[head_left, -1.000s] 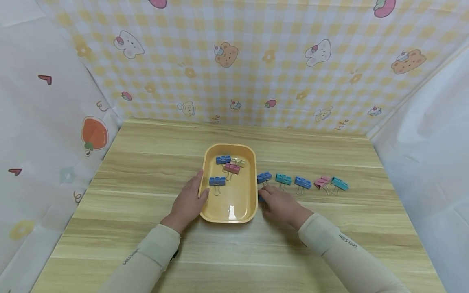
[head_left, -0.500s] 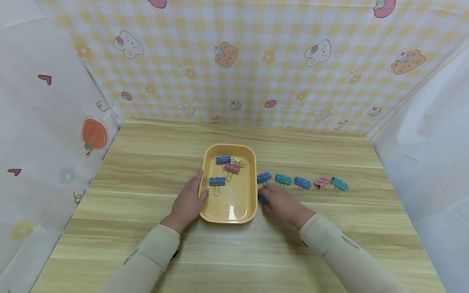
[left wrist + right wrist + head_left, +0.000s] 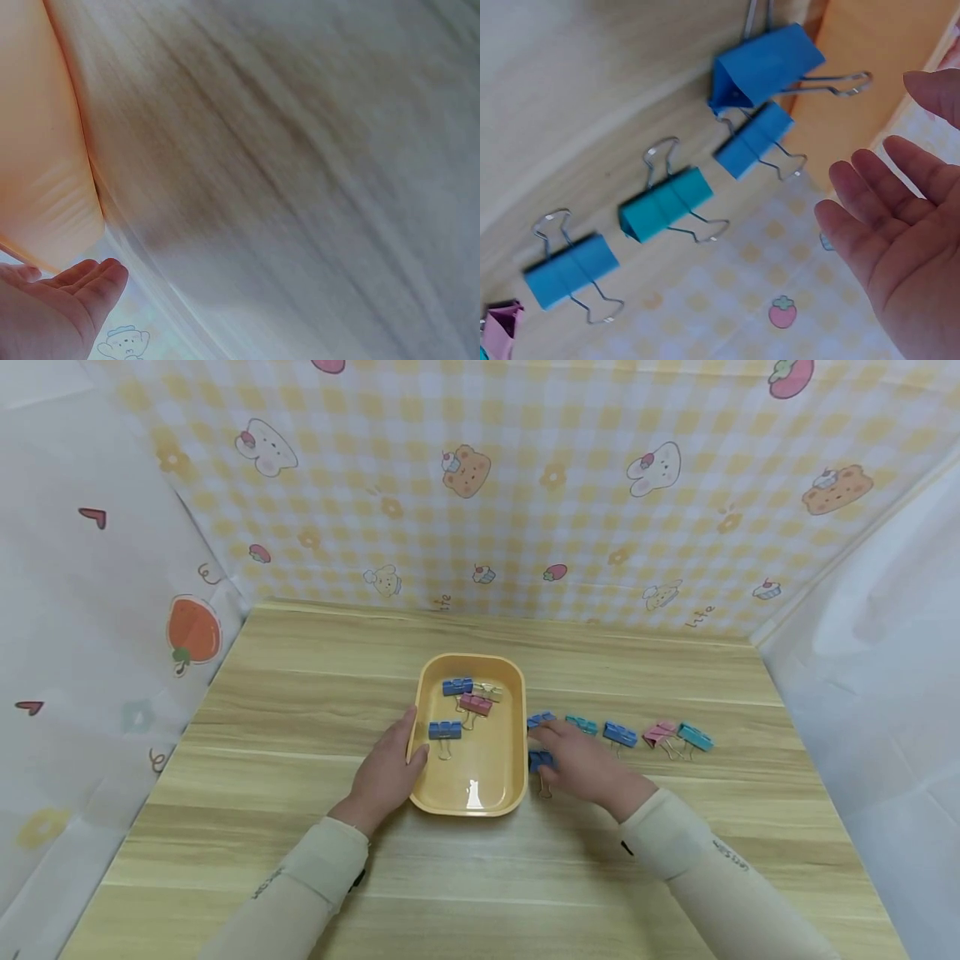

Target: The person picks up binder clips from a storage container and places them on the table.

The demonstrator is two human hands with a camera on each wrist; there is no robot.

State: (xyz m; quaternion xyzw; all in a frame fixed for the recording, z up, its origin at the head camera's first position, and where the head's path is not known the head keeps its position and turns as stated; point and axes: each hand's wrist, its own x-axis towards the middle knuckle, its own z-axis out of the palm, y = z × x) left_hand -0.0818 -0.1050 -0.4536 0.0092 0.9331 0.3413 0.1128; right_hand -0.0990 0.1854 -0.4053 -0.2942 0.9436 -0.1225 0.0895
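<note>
A yellow tray (image 3: 480, 781) stands mid-table with several binder clips inside: one blue binder clip (image 3: 445, 730), another blue at the back, a pink binder clip (image 3: 476, 704) and a pale yellow one. My left hand (image 3: 384, 772) rests along the tray's left wall, fingers straight, thumb over the rim. My right hand (image 3: 588, 768) hovers by the tray's right side, and the right wrist view shows its fingers loosely spread with nothing between them. Nearest to it is a large blue binder clip (image 3: 765, 66) beside the tray wall, with a smaller blue binder clip (image 3: 754, 141) behind.
A row of binder clips runs rightward from the tray: a teal clip (image 3: 582, 724), a blue clip (image 3: 620, 734), a pink clip (image 3: 660, 732) and another teal clip (image 3: 696, 736). A checked cloth (image 3: 555, 518) hangs behind the wooden table (image 3: 480, 893).
My right hand has drawn off the large blue binder clip and shifted slightly back and right, leaving more of that clip in sight. My left hand and the tray stay put.
</note>
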